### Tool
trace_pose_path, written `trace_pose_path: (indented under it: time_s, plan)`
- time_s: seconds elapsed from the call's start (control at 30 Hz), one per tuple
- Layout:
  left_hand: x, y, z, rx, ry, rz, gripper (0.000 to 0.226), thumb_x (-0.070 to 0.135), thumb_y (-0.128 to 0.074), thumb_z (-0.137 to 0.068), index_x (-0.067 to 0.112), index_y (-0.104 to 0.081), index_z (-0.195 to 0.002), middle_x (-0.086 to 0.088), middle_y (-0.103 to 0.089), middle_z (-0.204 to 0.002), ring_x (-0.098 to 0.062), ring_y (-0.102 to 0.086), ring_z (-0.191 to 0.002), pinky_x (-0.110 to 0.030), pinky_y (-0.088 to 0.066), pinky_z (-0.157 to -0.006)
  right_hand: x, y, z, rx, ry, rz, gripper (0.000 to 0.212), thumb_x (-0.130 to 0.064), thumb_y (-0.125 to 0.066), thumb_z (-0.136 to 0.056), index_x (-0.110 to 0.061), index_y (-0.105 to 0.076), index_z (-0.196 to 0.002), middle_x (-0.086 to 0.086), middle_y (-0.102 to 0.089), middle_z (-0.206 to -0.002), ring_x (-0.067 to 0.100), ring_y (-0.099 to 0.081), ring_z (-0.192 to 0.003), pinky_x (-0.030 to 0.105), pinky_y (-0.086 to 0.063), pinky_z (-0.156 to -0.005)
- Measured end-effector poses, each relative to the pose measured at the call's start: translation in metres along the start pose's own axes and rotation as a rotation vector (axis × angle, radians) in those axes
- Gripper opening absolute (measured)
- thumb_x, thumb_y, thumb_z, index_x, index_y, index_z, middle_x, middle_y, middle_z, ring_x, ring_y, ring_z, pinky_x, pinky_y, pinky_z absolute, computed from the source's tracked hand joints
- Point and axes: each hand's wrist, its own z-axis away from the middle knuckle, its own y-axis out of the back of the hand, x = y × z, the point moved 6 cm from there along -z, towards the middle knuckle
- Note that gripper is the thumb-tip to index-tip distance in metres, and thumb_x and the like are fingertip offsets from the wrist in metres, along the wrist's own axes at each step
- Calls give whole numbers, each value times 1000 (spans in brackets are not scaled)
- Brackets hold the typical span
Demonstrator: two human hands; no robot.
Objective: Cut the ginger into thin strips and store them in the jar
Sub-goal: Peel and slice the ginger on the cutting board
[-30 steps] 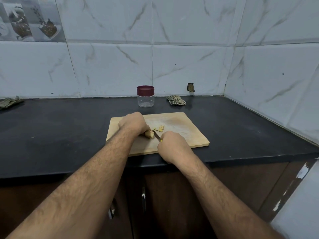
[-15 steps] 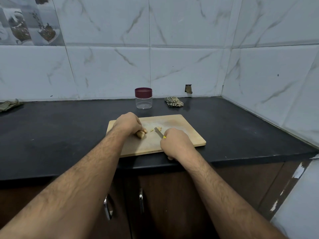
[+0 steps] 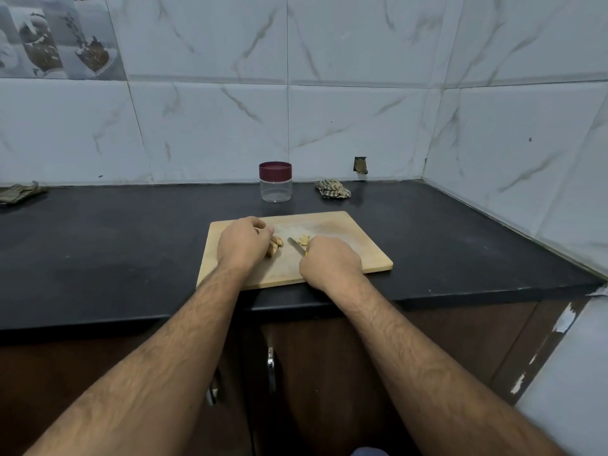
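Slicing ginger mid-board

Left hand (image 3: pixel 244 244) curls over the ginger (image 3: pixel 275 247); right hand (image 3: pixel 330 265) grips the knife (image 3: pixel 296 246). Fingertips near the blade risk a nick.

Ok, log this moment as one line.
phase: cutting | left hand: holds ginger | right hand: grips knife | jar: lidded, empty
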Motion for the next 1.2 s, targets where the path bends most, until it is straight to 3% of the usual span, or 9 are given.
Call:
trace_pose_path:
  time_s: [0.13,0.33,0.4,0.47,0.6,0.77,0.9,1.07,1.2]
  plan:
    - [-6,-6,5,9,0,-27,37,48,-54,-94,22,-69,-115,1,-72,-110,-23,-62,-108,-37,-50,-91,17,4,2,5,-55,7,25,-13,-49,-88,-16,-66,-106,5,-65,-107,25,-55,-92,31,-41,-72]
    - [-5,-9,6,15,-37,-37,36,51,-49,-97,25,-73,-104,5,-73,-95,-19,-64,-97,-31,-45,-76,40,9,2,22,-100,7,15,-12,-50,-86,-18,-61,-93,2,-60,-95,24,-51,-85,27,-35,-59]
    - [-3,-9,8,22,-49,-44,37,52,-48,-97,25,-73,-102,6,-73,-93,-18,-63,-94,-31,-45,-75,45,12,3,28,-122,2,16,-12,-49,-86,-18,-62,-95,0,-57,-91,24,-50,-84,28,-35,-61]
    - [-2,-8,8,28,-56,-55,40,56,-48,-95,25,-73,-100,7,-73,-92,-18,-64,-93,-32,-48,-76,48,15,3,48,-134,-3,19,-13,-49,-87,-18,-63,-98,0,-56,-91,24,-49,-83,30,-37,-65]
    - [0,-9,8,28,-73,-98,47,61,-47,-93,23,-73,-104,4,-74,-98,-21,-64,-98,-36,-52,-81,37,13,1,72,-88,-8,23,-14,-48,-87,-18,-66,-100,0,-62,-94,24,-51,-83,27,-35,-59]
    - [3,-8,10,17,-91,-122,52,64,-49,-90,22,-72,-108,3,-73,-103,-22,-63,-103,-35,-52,-83,20,1,-13,45,-19,62,25,-16,-49,-90,-18,-68,-105,0,-65,-97,21,-52,-84,29,-42,-68]
    - [6,-8,12,3,-106,-149,67,71,-56,-81,17,-67,-121,1,-72,-109,-23,-62,-109,-38,-52,-90,31,3,-17,70,-64,74,22,-15,-51,-89,-18,-66,-104,1,-66,-101,22,-55,-87,29,-41,-68]
    - [9,-7,13,9,-133,-193,63,68,-55,-85,17,-67,-120,-1,-72,-109,-24,-63,-106,-37,-52,-87,55,12,-16,86,-142,80,22,-15,-51,-87,-19,-66,-103,0,-58,-89,22,-53,-82,31,-40,-65]
    - [11,-6,15,9,-149,-207,63,68,-52,-87,16,-68,-119,-2,-72,-107,-25,-63,-105,-38,-52,-86,67,18,-16,95,-176,93,24,-15,-50,-86,-19,-66,-104,3,-65,-100,24,-55,-84,31,-42,-67]
